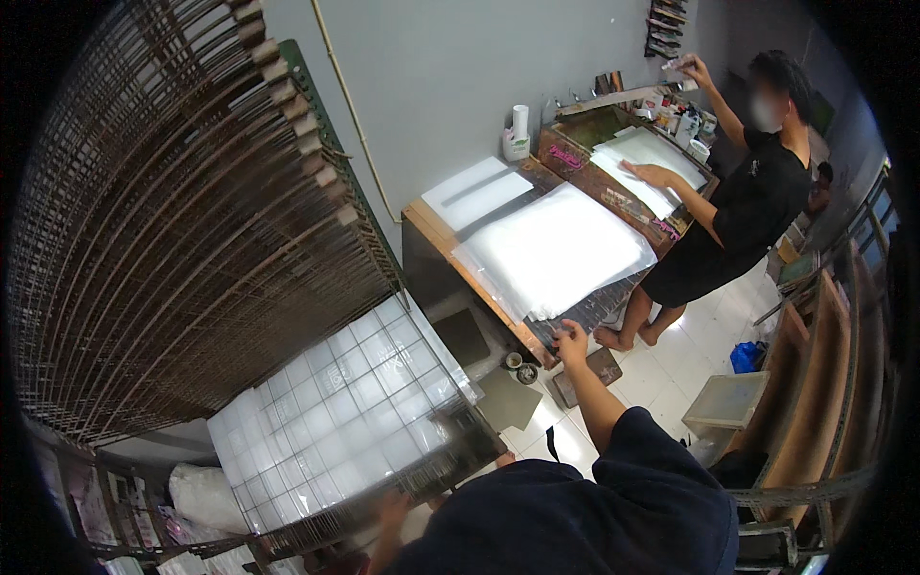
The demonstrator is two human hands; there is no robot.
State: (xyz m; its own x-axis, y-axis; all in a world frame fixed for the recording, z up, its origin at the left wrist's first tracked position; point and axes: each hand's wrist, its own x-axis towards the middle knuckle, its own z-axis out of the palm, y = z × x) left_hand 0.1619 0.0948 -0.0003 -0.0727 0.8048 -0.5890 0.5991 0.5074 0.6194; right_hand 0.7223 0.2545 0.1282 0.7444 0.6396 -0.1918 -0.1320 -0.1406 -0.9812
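My right hand (570,339) is beside the front corner of a stack of white, translucent plastic sheets (565,251) on the worktable. Its fingers are curled together; whatever they may pinch is too small to make out. Low down, my left hand (391,508) is smeared by motion at the front edge of a wire drying rack (460,436). Clear plastic sheets (335,407) lie across the rack's lowered shelf, under or behind its wire grid. More wire shelves (172,220) are tilted up above it.
At the table's far end, a person in black (747,206) rests one hand on pale sheets (637,177) and raises the other. A white bottle (516,144) stands by the wall. Wooden frames (815,374), a pale box (728,401) and a blue bag (746,357) are at right.
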